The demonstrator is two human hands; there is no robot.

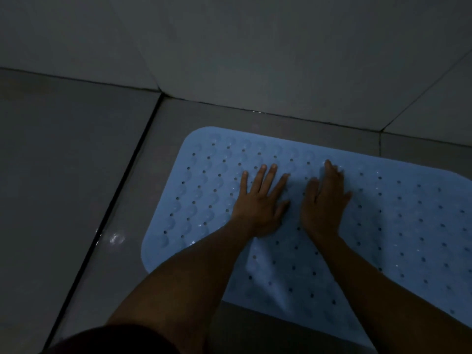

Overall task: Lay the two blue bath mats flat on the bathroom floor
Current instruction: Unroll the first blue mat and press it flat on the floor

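A light blue rubber bath mat [398,226] with rows of small holes and round bumps lies flat on the grey tiled floor [76,175], its far edge close to the wall. Its right end runs out of view. My left hand [263,198] rests palm down on the mat with fingers spread. My right hand [323,198] lies flat beside it, also palm down, fingers closer together. Neither hand holds anything. Only one mat is in view.
A grey tiled wall [255,60] rises just behind the mat. A dark grout line [115,198] runs diagonally across the floor left of the mat, with a wet glint on the tile beside it. The room is dim.
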